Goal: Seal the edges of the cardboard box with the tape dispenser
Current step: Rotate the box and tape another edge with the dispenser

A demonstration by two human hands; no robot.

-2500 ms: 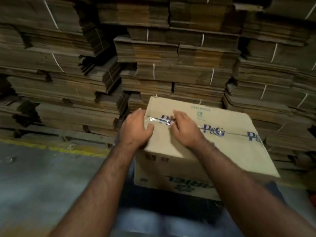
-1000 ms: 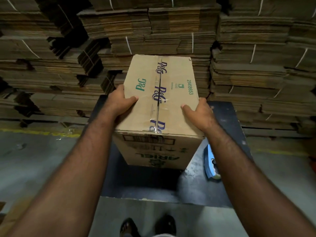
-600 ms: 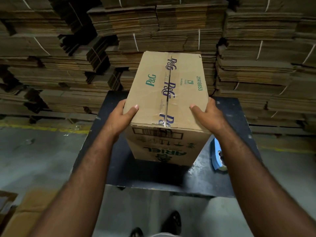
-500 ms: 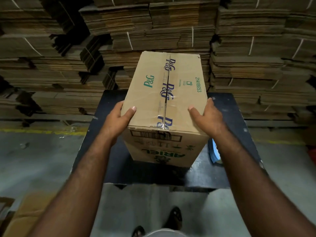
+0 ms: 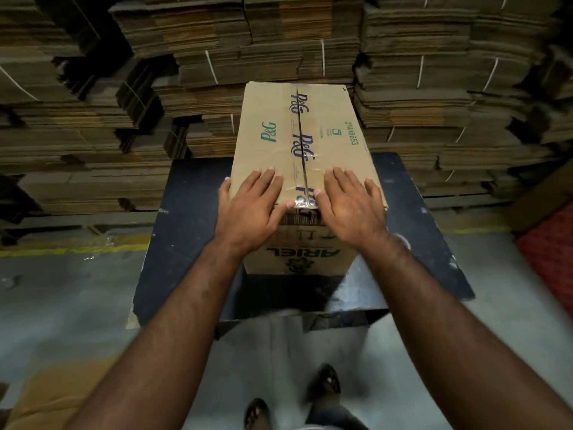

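A brown cardboard box (image 5: 328, 125) printed with P&G and ARIEL stands on a dark table (image 5: 186, 231). Clear tape with blue P&G lettering (image 5: 300, 141) runs along its top centre seam and over the near edge. My left hand (image 5: 251, 206) lies flat on the top near the front edge, left of the seam. My right hand (image 5: 350, 203) lies flat to the right of the seam. Both press down with straight fingers, thumbs pointing toward the tape. The tape dispenser is hidden behind my right arm.
Tall stacks of flattened, strapped cardboard (image 5: 279, 41) fill the space behind the table. A yellow line (image 5: 71, 251) marks the grey floor at left. Something red (image 5: 548, 252) sits at the right edge. My feet (image 5: 322, 389) stand near the table's front.
My hands have left the box's side edges and come onto the top, either side of the taped seam near the front. The box stays lengthwise on the table.
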